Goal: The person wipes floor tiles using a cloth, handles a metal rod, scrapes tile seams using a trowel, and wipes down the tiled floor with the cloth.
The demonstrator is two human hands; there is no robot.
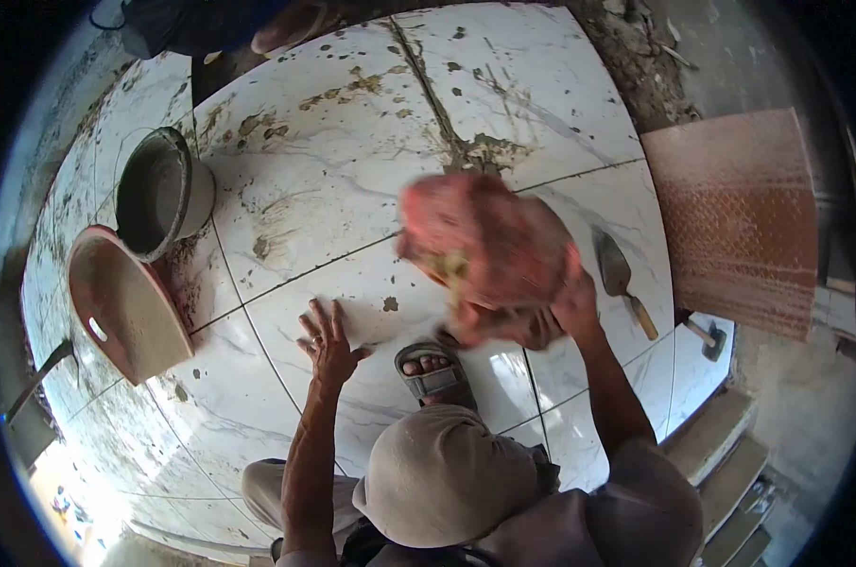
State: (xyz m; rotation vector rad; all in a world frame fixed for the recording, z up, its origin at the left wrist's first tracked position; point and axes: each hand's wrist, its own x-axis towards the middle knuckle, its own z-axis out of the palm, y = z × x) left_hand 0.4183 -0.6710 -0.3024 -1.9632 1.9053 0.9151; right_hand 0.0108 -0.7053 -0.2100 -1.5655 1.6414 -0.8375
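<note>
My right hand grips a red cloth, bunched up and blurred by motion over the floor tiles. Part of the cloth hides the fingers. My left hand lies flat on a white marbled tile, fingers spread, holding nothing. Between the hands, my sandalled foot rests on the tiles. A pointed trowel with a wooden handle lies to the right of my right hand. Grey mortar smears and splashes mark the tiles ahead, with a thicker dirty joint running away from me.
To the left stand a mortar-caked bucket and a reddish scoop-shaped pan. A hammer lies at the right beside steps. A brown textured mat or panel covers the right side. Rubble lines the far tile edge.
</note>
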